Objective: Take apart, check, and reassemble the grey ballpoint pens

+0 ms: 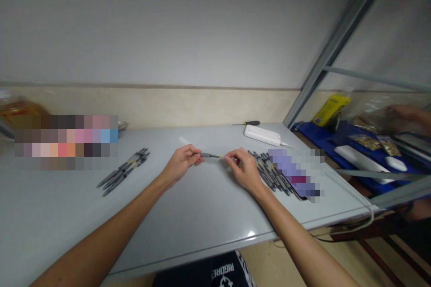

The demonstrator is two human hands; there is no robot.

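A grey pen (209,155) is held level between my hands, just above the table. My left hand (183,161) pinches its left end between thumb and fingers. Closed at its right end, near a small yellowish section, is my right hand (243,167); its fingertips hide what they grip there. To the right of that hand lies a row of several grey pens (271,172), side by side and partly behind it. A smaller group of similar pens (126,170) rests on the table to the left.
A white power strip (261,135) and a screwdriver (252,123) lie by the wall. Beside the pen row is a purple item (286,168), partly blurred out. A metal frame (340,33) rises at the right. Beyond it, another person's hand (409,114) is near plastic bags.
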